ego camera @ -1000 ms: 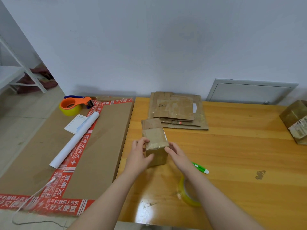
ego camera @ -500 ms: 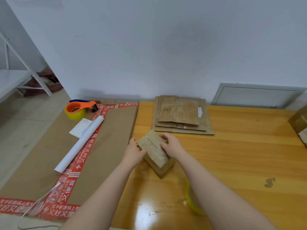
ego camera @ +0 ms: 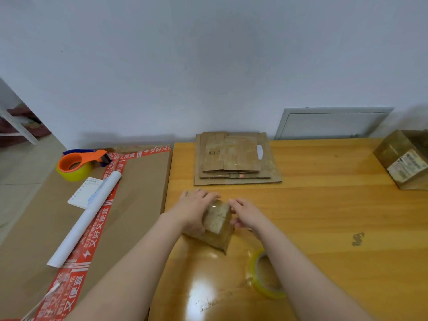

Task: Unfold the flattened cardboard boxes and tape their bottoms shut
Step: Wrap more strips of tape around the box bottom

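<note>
Small brown cardboard box (ego camera: 217, 220), unfolded and with clear tape across its upturned face, sits near the left edge of the wooden table (ego camera: 324, 216), left hand (ego camera: 196, 209) wrapped round it, right hand (ego camera: 247, 214) pressing straight fingertips to its side; stack of flattened brown cardboard boxes (ego camera: 236, 158) at the far edge looks not yet done.

Tilted small brown box (ego camera: 217, 224), glossy taped top; flattened boxes (ego camera: 236, 158) stacked flat just beyond
</note>
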